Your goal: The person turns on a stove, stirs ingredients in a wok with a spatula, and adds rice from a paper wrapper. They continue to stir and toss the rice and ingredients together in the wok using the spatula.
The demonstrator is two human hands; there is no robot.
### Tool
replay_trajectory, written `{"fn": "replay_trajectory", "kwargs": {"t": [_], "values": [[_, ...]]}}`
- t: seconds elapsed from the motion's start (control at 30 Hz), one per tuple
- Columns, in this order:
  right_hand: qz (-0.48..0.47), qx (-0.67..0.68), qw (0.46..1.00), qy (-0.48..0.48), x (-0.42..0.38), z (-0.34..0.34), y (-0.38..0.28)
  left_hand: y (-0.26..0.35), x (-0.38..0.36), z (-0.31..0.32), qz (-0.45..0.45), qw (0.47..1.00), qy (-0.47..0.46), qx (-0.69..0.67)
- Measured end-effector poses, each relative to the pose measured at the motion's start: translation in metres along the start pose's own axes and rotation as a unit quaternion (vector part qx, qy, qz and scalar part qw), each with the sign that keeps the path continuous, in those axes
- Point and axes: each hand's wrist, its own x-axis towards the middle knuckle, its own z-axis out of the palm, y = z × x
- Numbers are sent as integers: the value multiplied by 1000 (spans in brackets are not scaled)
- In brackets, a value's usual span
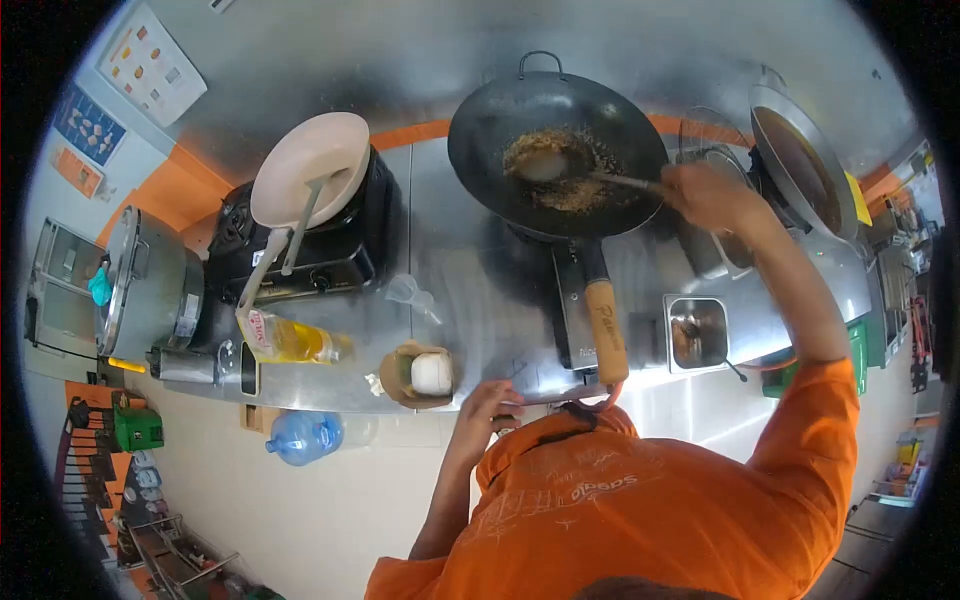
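Note:
My right hand [715, 195] is closed around the handle of a metal ladle [625, 181]. The ladle's bowl rests in brown, crumbly food [565, 200] inside a large black wok [490, 150]. The wok has a wooden handle [605, 325] pointing toward me and sits over a portable burner [572, 310]. At the front edge of the steel counter is my left hand [487, 415], with fingers loosely bent and apart, and no object visible in it. A round brown container with a white block-like item [431, 374] stands just left of that hand.
On the left, a pale frying pan [285, 165] with a spatula tops a black stove [345, 255]. An oil bottle [290, 338], clear scoop [412, 296] and large pot [150, 285] are nearby. To the right are a steel container [698, 350], wire strainer [712, 135] and second wok [840, 200].

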Motion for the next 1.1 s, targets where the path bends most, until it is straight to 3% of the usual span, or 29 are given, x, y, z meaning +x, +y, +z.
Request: {"fn": "replay_trajectory", "kwargs": {"t": [0.07,0.13,0.2,0.27,0.33,0.37,0.4,0.43,0.47,0.5,0.6,0.67,0.73,0.77,0.8,0.83,0.87,0.93,1.03,1.07,1.1], "values": [[78,21,992,95,19,8,28,-14,-15,-11,-35,998,-22,39],[80,18,995,62,-5,-28,4,-22,-35,-31,-117,989,2,94],[4,-29,999,-11,-17,-38,-17,-29,-29,-49,-152,986,13,72],[56,23,998,32,14,-3,-13,-61,-20,-73,-120,967,-43,219],[94,19,994,57,13,-11,0,-84,-40,-99,-160,955,3,251],[35,-1,999,2,8,-13,21,-95,-49,-113,-226,946,33,229],[34,-5,999,6,10,-22,9,-102,-54,-124,-293,932,61,204],[49,-13,999,-2,5,-30,-12,-112,-55,-134,-298,934,53,192],[64,-20,998,-14,-1,-30,-25,-141,-49,-150,-232,932,21,279],[67,-16,997,-26,2,-18,-19,-152,-46,-154,-235,921,6,311],[53,-7,997,60,20,-14,0,-141,-47,-155,-245,905,-1,347],[102,-61,991,-64,-10,-48,-18,-140,-59,-158,-347,895,63,272],[96,-47,991,-75,-4,-42,-30,-145,-56,-160,-218,890,-24,400],[73,-58,995,-28,14,-26,-24,-155,-44,-167,-278,902,11,329],[48,-68,996,18,24,-15,-22,-155,-39,-164,-238,905,-11,352],[59,-12,997,42,23,-16,-29,-143,-46,-160,-155,909,-37,385],[66,41,994,72,25,-24,-35,-155,-49,-174,-64,868,-93,484],[96,-68,990,-82,13,-43,-4,-175,-55,-192,-141,843,-103,509],[51,-30,994,-96,12,-30,-18,-226,-34,-196,-75,903,-77,417],[50,-19,997,-51,27,-18,-34,-120,-34,-144,-175,952,-64,243],[53,-4,999,-5,33,-7,-45,-163,2,-136,-169,929,-96,314]]}}
